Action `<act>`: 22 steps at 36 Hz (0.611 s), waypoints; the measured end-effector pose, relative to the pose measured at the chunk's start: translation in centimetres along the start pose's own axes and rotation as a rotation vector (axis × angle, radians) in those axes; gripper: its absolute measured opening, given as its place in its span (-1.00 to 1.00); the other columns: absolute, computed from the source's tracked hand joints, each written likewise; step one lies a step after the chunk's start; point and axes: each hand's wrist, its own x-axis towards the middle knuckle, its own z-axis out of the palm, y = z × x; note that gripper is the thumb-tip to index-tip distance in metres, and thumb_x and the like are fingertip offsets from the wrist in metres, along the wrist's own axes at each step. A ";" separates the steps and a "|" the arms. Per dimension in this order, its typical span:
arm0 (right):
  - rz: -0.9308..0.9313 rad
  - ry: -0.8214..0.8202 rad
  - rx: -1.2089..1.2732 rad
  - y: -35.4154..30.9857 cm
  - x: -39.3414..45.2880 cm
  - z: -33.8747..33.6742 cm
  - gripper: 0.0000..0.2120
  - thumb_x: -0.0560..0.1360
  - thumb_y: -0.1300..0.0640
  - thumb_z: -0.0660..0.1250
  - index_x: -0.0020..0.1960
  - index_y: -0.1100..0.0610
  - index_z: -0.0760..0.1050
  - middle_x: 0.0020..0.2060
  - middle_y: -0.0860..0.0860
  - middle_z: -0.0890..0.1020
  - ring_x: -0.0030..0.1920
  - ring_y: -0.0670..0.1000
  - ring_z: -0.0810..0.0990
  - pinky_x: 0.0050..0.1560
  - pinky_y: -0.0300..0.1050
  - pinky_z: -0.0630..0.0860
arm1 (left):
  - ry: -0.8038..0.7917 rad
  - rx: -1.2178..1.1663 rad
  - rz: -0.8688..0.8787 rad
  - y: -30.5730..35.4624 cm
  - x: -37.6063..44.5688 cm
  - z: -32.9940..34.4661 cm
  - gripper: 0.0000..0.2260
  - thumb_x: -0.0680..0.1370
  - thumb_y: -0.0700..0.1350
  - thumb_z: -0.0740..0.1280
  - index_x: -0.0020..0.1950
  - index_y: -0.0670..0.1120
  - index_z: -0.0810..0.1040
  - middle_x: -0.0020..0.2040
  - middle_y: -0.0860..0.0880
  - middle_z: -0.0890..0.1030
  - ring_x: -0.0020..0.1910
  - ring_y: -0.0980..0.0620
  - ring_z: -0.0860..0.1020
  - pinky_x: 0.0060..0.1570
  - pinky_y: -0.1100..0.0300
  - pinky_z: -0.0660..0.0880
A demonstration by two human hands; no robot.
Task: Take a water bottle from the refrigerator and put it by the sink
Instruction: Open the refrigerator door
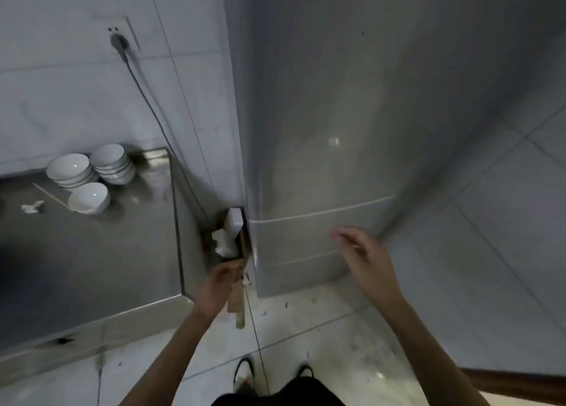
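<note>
A tall grey refrigerator [337,114] stands right in front of me with both doors closed. A seam [321,212] splits the upper door from the lower one. My right hand [364,258] is raised in front of the lower door, fingers apart and empty, a little off the surface. My left hand [219,283] reaches low toward the gap between the fridge and the steel counter, its fingers curled near the fridge's left edge. Whether it grips anything I cannot tell. No water bottle is in sight.
A steel counter [92,252] lies to the left with stacked white bowls [92,169] and chopsticks on it. Cardboard and paper scraps [229,237] fill the gap beside the fridge. A plugged cable [147,96] hangs from a wall socket. Tiled floor and my shoes [245,372] are below.
</note>
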 end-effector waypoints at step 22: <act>-0.587 0.868 -0.443 -28.5 13.8 7.6 -0.14 0.43 -0.20 0.39 0.61 0.08 0.17 0.61 0.29 0.16 0.62 0.35 0.11 0.55 0.33 0.15 | 0.070 -0.155 0.874 33.4 1.8 -3.9 -0.57 0.71 -0.25 0.21 0.59 -0.17 0.31 0.43 -0.01 0.50 0.33 0.14 0.56 0.43 0.13 0.49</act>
